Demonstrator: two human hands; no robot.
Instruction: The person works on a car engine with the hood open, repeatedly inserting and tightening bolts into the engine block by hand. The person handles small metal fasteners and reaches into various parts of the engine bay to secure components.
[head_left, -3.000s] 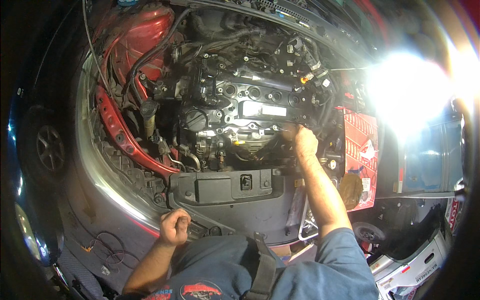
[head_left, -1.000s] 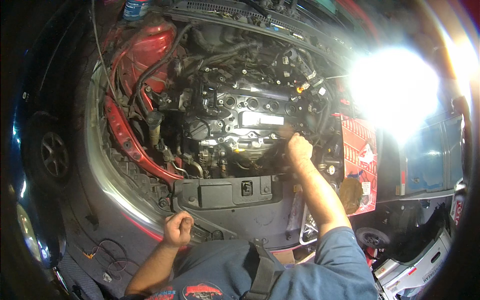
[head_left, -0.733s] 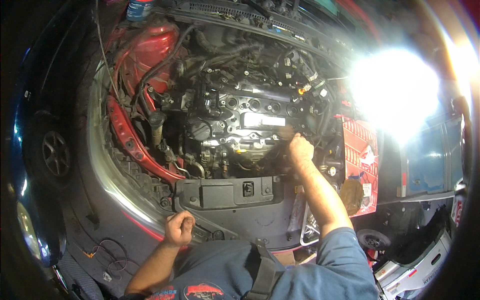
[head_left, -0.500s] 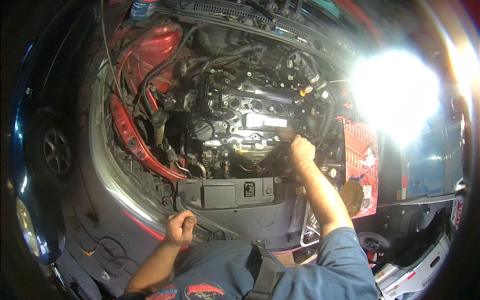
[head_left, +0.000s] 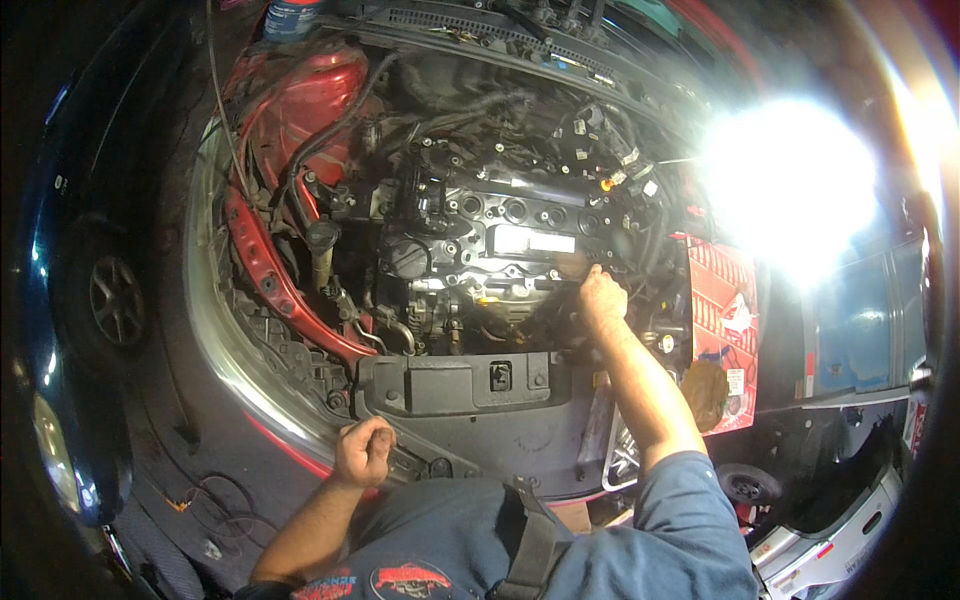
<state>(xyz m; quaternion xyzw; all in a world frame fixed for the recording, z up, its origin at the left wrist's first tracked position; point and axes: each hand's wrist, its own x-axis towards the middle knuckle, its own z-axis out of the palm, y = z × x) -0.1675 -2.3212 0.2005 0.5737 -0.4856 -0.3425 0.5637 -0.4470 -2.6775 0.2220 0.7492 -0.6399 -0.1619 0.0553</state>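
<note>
My right hand (head_left: 605,298) reaches over the right front corner of a car engine (head_left: 500,245), its fingers curled closed near the edge of the valve cover (head_left: 535,243). What those fingers hold, if anything, I cannot make out. Closed with the thumb up, my left hand (head_left: 364,452) hovers in front of the car's front edge, beside the headlight (head_left: 225,345). Nothing shows between its fingers. Between me and the engine lies the black plastic front panel (head_left: 475,430). An orange-tipped part (head_left: 608,185) stands at the engine's back right.
A red printed sheet (head_left: 722,330) lies right of the engine bay, with a brown rounded object (head_left: 706,396) on it. A glaring work light (head_left: 790,190) shines beyond. To the left stands a dark car (head_left: 75,330). A thin cable (head_left: 225,510) loops on the floor. A metal tray (head_left: 622,458) with tools sits near my right arm.
The view has shifted slightly. My right hand stays at the engine's right front corner with a small change of pose; my left hand keeps its closed shape.
</note>
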